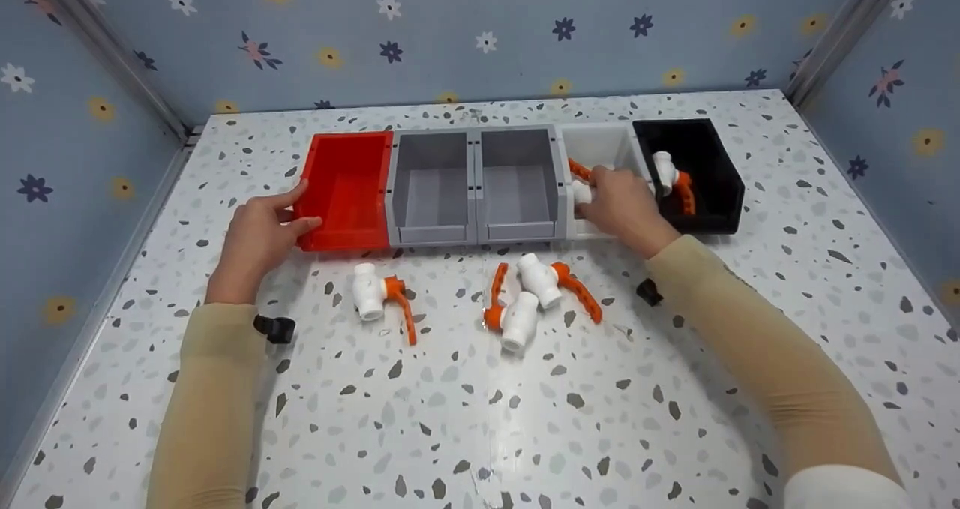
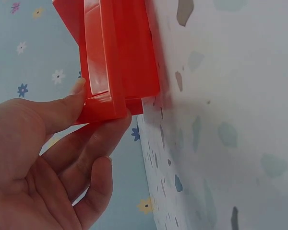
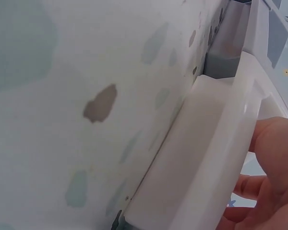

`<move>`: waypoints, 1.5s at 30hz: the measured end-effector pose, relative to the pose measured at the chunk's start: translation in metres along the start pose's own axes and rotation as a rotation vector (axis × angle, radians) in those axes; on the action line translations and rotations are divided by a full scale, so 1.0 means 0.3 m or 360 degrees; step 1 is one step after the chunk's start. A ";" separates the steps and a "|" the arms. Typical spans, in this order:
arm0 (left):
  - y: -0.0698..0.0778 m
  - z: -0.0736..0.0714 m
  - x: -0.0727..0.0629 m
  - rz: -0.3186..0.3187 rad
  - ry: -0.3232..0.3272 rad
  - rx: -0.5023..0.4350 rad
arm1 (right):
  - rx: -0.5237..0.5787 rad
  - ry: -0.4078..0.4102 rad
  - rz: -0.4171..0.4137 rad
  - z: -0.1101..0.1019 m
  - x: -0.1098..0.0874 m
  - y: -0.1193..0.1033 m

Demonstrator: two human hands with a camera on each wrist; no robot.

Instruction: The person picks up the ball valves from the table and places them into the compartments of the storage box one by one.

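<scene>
Head view: left of centre, the left hand [image 1: 256,232] pinches a red plastic bin [image 1: 349,183] between thumb and fingers. Lower centre, three white plastic valves with orange lever handles [image 1: 368,293] lie on the speckled white table [image 1: 405,426]. Right of centre, the right hand [image 1: 624,203], fingers bent, reaches into a white plastic bin [image 1: 596,140] at a fourth valve [image 1: 581,193]; whether it grips, I cannot tell. Rightmost, a black plastic bin [image 1: 712,172] holds a fifth valve [image 1: 664,173].

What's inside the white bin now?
Inside the white bin, part of a white valve and an orange handle show. The right hand covers part of the interior; anything else beneath it cannot be seen.
</scene>
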State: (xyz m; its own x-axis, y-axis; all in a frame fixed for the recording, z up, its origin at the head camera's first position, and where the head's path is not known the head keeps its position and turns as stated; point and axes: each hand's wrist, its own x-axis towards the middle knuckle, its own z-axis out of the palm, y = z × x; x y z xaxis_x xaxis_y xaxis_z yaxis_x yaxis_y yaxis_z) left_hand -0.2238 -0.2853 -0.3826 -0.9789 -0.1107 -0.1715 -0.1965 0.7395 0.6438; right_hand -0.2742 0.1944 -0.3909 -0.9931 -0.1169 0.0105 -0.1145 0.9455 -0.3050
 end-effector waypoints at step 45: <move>-0.003 -0.005 0.004 -0.0030 -0.0018 -0.0045 | 0.0147 -0.0013 -0.0245 -0.059 -0.087 0.024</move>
State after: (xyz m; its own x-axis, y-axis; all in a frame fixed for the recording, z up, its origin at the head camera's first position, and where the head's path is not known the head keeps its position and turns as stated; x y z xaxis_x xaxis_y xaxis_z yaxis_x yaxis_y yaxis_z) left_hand -0.2248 -0.2872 -0.3822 -0.9744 -0.1167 -0.1920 -0.2163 0.7183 0.6612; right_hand -0.2496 0.2095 -0.3766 -0.9637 -0.2608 0.0563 -0.2619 0.8842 -0.3868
